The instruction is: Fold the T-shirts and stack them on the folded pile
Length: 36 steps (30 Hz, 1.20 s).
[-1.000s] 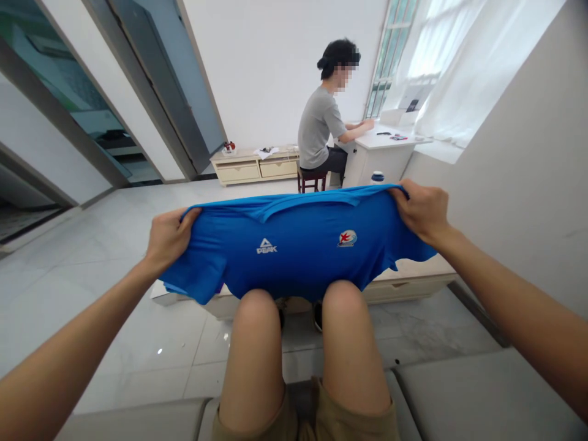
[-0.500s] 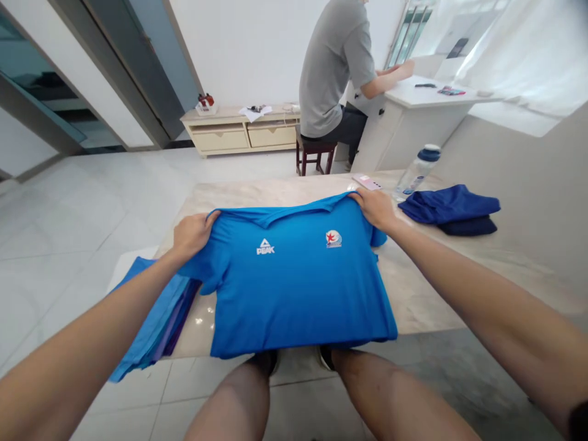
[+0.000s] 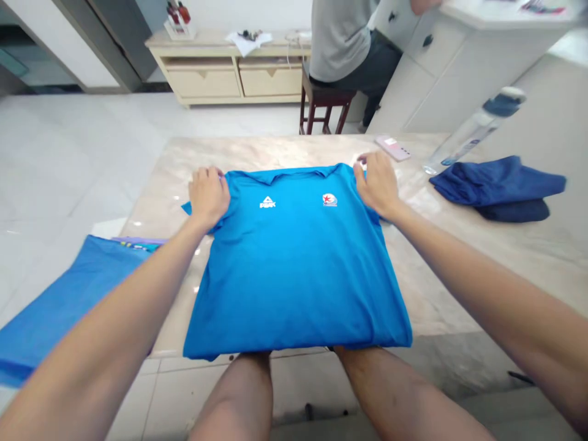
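A blue PEAK T-shirt (image 3: 294,263) lies spread face up on the marble-patterned table, its collar away from me and its hem reaching over the near edge. A white logo and a round badge with a red star mark its chest. My left hand (image 3: 209,196) rests over the sleeve at the left shoulder, fingers loosely bent and apart, not pinching the cloth. Beside the right shoulder is my right hand (image 3: 379,184), open, with a gap between thumb and forefinger. The sleeves are partly hidden under my hands and forearms.
At left, a pile of blue and purple clothes (image 3: 78,288) hangs off the table (image 3: 441,269). To the right are folded navy clothing (image 3: 500,184), a clear bottle (image 3: 473,131) and a pink phone (image 3: 392,148). Beyond, a person (image 3: 342,43) sits on a stool (image 3: 326,101) near a low cabinet (image 3: 206,82).
The shirt, held up by both shoulders before, is now laid down on the table. My hands have let go of the shoulder cloth. My view has tilted downward.
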Available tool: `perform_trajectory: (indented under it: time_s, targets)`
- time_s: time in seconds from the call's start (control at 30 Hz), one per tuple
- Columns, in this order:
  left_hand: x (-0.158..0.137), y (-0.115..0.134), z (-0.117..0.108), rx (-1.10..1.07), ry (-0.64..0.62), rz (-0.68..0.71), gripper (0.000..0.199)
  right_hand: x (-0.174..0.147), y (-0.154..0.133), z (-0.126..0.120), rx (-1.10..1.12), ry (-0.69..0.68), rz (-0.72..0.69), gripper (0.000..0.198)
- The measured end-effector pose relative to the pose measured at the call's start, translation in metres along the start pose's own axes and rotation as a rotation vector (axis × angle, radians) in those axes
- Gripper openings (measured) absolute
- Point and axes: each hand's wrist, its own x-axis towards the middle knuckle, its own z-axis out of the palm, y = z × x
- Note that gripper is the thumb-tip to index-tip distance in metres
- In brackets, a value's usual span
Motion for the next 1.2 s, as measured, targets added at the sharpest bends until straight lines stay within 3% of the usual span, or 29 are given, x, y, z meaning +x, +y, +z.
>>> perform_trajectory:
  time_s: [0.1, 0.17, 0.27, 0.33, 0.43, 0.57, 0.67, 0.73, 0.93, 1.1, 1.2]
  targets:
    - [-0.101, 0.007, -0.028, -0.064, 0.005, 0.064, 0.033, -0.109, -0.024, -0.055, 0.139, 0.002, 0.005, 0.041]
    - [-0.177, 0.004, -0.047, -0.147, 0.045, 0.080, 0.030, -0.192, -0.036, -0.083, 0.268, 0.050, 0.168, 0.039]
    - [-0.282, -0.004, -0.071, -0.276, 0.100, 0.005, 0.025, -0.303, -0.050, -0.103, 0.419, -0.008, 0.433, 0.034]
    - [-0.335, -0.010, -0.085, -0.363, 0.115, -0.101, 0.024, -0.354, -0.055, -0.107, 0.475, -0.067, 0.544, 0.035]
    - [-0.382, -0.021, -0.098, -0.439, 0.020, -0.260, 0.029, -0.393, -0.055, -0.105, 0.544, -0.126, 0.680, 0.036]
    - [-0.399, -0.046, -0.091, -0.492, -0.167, -0.409, 0.054, -0.401, -0.037, -0.089, 0.594, -0.099, 0.821, 0.032]
    - [-0.396, -0.061, -0.074, -0.544, -0.219, -0.503, 0.079, -0.401, -0.022, -0.069, 0.652, -0.089, 0.846, 0.041]
    - [-0.394, -0.065, -0.063, -0.582, -0.225, -0.541, 0.084, -0.405, -0.016, -0.055, 0.671, -0.113, 0.816, 0.051]
    - [-0.387, -0.062, -0.041, -0.600, -0.158, -0.627, 0.068, -0.420, -0.008, -0.034, 0.617, -0.107, 0.697, 0.058]
    - [-0.386, -0.068, -0.028, -0.571, -0.094, -0.698, 0.060, -0.428, 0.024, -0.040, 0.759, -0.124, 0.832, 0.064]
    - [-0.392, -0.069, -0.021, -0.578, -0.136, -0.721, 0.060, -0.436, 0.043, -0.039, 0.700, -0.162, 0.865, 0.066]
